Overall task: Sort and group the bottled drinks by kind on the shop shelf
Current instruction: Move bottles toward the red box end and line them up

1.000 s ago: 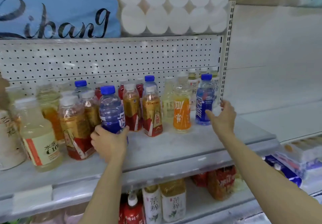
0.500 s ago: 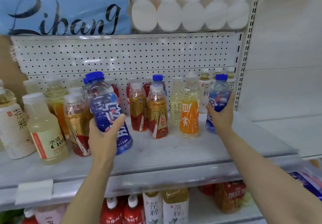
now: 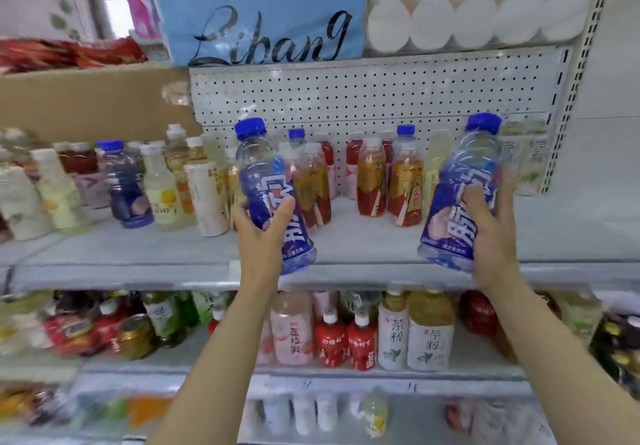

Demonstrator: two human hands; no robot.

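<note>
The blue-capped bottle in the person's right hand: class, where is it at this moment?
In the head view it is at right: the blue-capped bottle, gripped by the right hand, tilts above the shelf's front edge.

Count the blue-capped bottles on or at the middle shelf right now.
5: left hand's bottle, right hand's bottle, one far left, two at the back. Others may be hidden.

Bright, even light with soft shadows; heavy motion blur smears the left and bottom edges, and wide-angle distortion bends the shelf (image 3: 346, 271).
</note>
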